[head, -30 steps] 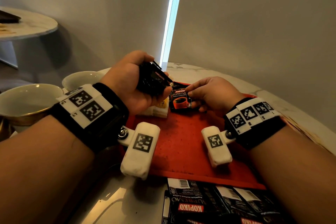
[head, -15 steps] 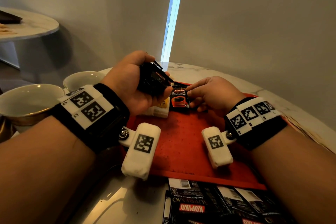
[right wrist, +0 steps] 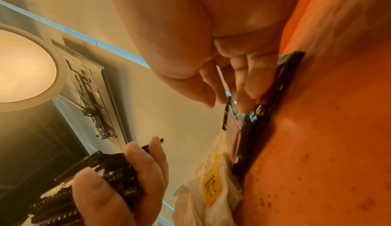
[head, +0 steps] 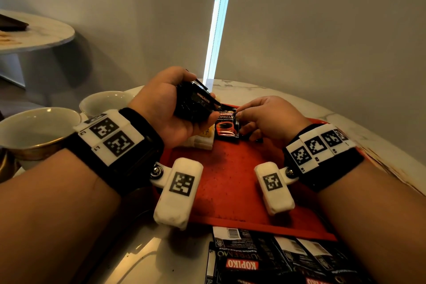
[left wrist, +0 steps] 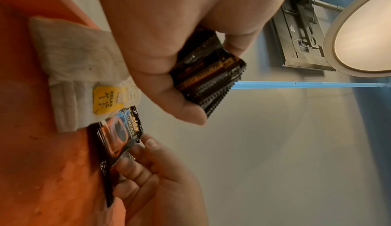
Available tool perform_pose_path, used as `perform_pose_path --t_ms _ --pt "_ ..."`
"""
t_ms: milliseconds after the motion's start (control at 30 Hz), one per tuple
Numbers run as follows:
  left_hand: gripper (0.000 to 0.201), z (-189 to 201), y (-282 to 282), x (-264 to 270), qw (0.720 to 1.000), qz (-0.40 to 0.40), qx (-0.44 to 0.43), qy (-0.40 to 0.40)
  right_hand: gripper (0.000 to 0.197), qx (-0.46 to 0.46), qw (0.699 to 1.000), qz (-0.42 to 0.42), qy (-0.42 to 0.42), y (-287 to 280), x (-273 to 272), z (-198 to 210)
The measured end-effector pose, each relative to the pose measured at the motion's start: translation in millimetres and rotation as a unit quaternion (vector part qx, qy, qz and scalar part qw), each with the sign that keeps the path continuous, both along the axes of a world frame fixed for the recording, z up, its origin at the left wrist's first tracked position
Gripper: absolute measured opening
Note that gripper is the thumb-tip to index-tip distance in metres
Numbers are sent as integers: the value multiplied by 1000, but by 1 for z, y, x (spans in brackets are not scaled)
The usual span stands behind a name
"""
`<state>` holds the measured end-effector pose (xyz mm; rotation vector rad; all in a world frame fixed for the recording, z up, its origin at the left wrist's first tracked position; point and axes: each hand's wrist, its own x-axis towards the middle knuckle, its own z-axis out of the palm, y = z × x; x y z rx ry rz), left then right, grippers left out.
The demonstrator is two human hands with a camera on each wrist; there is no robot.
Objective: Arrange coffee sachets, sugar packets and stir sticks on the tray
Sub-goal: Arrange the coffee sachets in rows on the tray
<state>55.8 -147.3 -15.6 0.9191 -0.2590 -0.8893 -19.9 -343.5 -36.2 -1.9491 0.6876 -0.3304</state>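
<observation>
While the left hand grips a spare sachet bundle as supply, the right hand pinches one sachet, setting it just beside the white packets.

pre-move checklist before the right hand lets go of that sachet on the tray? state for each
1. Right hand has the coffee sachet pinched at its edge: ok.
2. Sachet over the red tray, not the table: ok.
3. Sachet lying flat on the sachets under it: not ok, its pinched edge is lifted in the left wrist view.
4. Sachet beside the white packets, not covering their yellow label: ok.
5. Left hand grips the sachet stack securely: ok.
6. Stir sticks on the tray: cannot tell, none visible.
</observation>
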Motion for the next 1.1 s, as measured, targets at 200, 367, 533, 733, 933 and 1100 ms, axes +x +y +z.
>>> perform_pose_path --t_ms 200,367,533,733,933,1100 --pt "50 -1 0 0 1000 5 -5 -3 9 -1 1000 -7 -18 -5 -3 -1" --pt "51 -1 1 -4 1000 -8 17 -21 15 24 993 21 -110 -5 -7 5" --pt "41 -1 4 -5 998 -45 19 -43 36 16 964 170 -203 -1 -14 16" --pt "30 -3 3 -4 998 -33 -5 -45 43 -66 952 234 -185 11 -24 24" --pt "27 -3 2 -5 998 -40 7 -57 39 -131 947 227 -187 16 -24 27" --pt "25 -2 2 -6 997 -44 15 -64 30 -131 946 211 -209 17 -22 26"
